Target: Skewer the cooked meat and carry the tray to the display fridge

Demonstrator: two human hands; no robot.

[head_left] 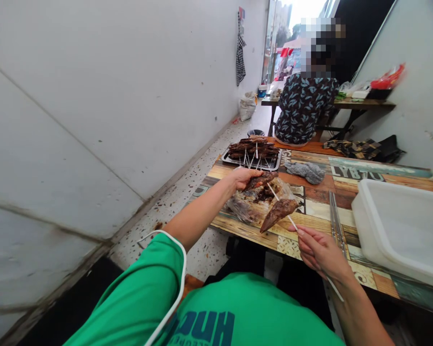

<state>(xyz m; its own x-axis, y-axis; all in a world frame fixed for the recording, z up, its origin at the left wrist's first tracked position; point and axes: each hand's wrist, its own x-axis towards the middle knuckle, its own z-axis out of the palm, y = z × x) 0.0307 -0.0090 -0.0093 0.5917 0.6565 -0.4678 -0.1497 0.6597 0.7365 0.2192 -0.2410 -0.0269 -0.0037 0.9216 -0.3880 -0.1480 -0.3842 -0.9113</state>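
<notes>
Our right hand (pixel 319 250) pinches a slim pale skewer (pixel 292 222), tapered glossy meat (pixel 279 214) threaded just ahead of it. Our left hand (pixel 244 178) clasps another brown piece (pixel 263 180) above crinkled clear plastic (pixel 253 211).

You wear a green shirt (pixel 274 302) with dark blue lettering (pixel 207 327) at bottom centre, a white cord (pixel 184 269) crossing the left sleeve (pixel 140 283), and black trousers (pixel 247 257).

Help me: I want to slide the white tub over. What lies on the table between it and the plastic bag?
Thin metal sticks lie on the table between the plastic bag and the white tub, as the head view shows.
</notes>
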